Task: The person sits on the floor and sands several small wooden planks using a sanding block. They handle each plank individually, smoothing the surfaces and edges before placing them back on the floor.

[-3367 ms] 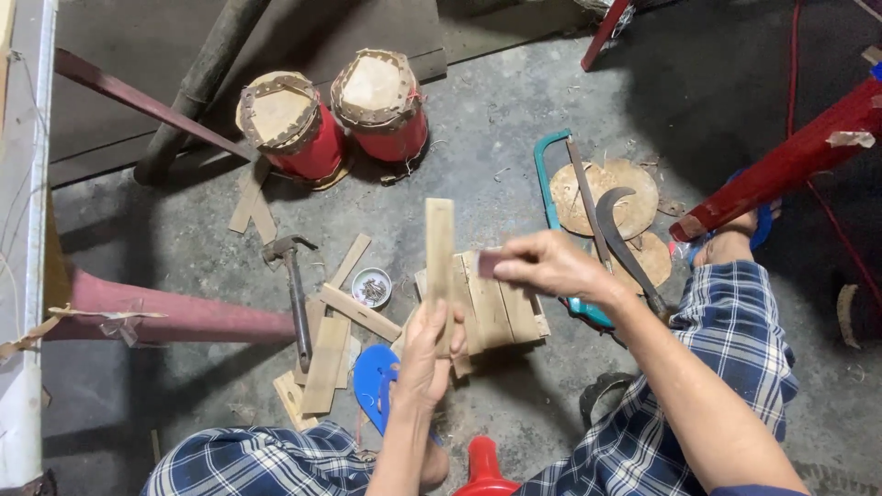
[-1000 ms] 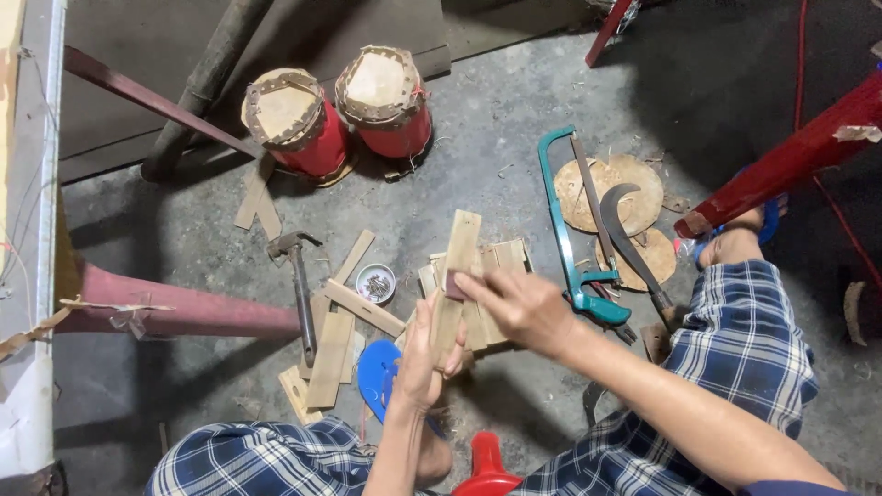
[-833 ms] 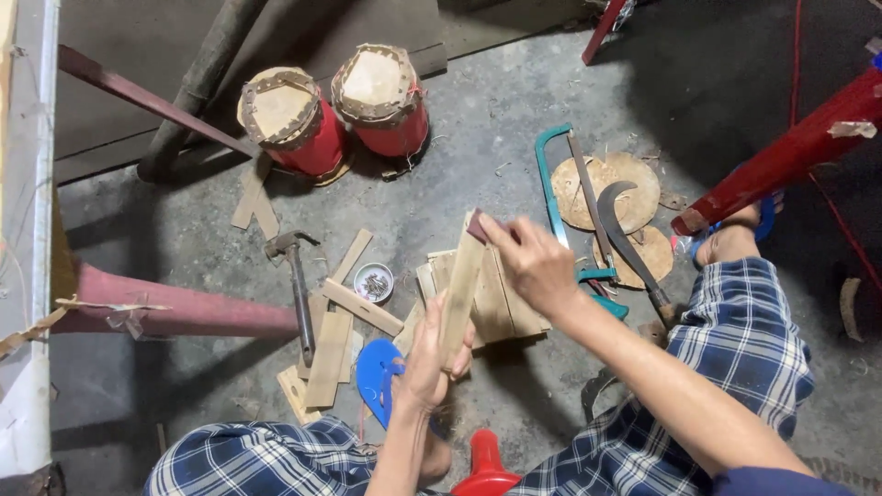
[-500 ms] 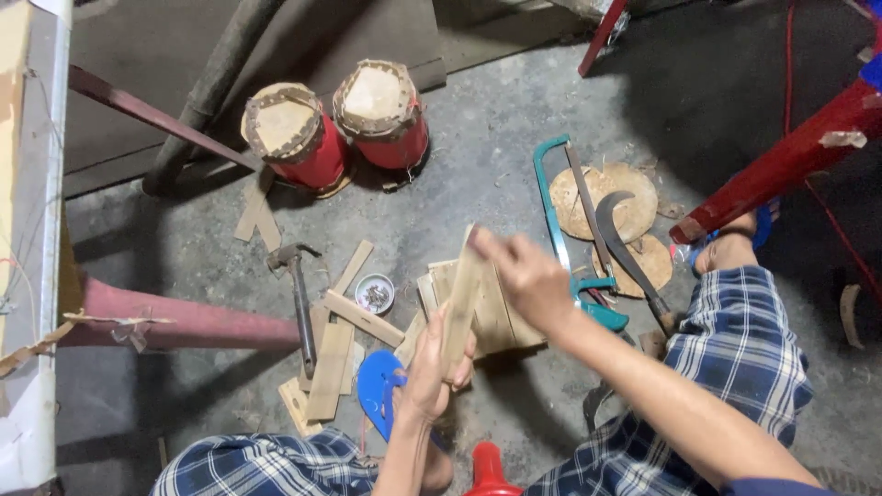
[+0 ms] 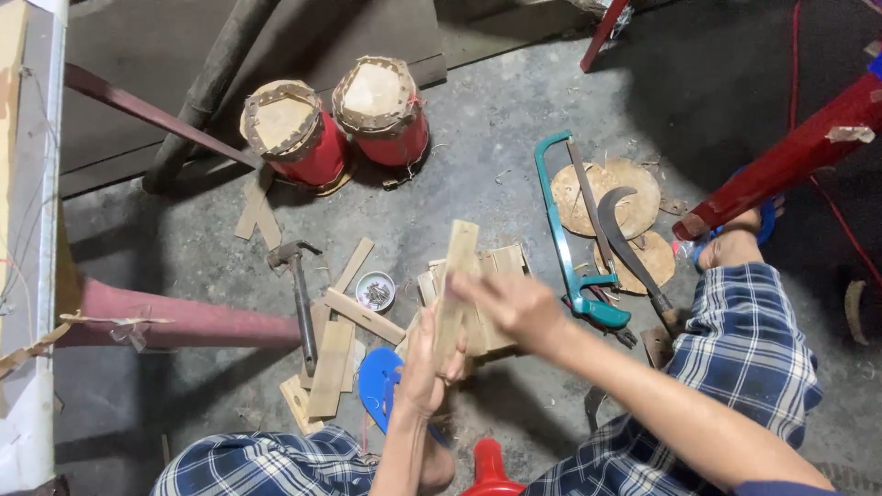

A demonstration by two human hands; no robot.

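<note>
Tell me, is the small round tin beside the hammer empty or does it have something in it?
Not empty. The small round tin lies open-topped on the floor, with small dark pieces, seemingly nails, visible inside, right of the hammer.

Bare floor past wood stack [image 5: 496, 303]; hammer [image 5: 299, 298] left, hacksaw [image 5: 574, 230] right.

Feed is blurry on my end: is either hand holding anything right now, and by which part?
The left hand grips a wooden slat by its lower end, holding it nearly upright. The right hand lies against its middle; blur hides whether it grips.

Blue-and-white plaid trousers [image 5: 744, 358], bare forearms
</note>
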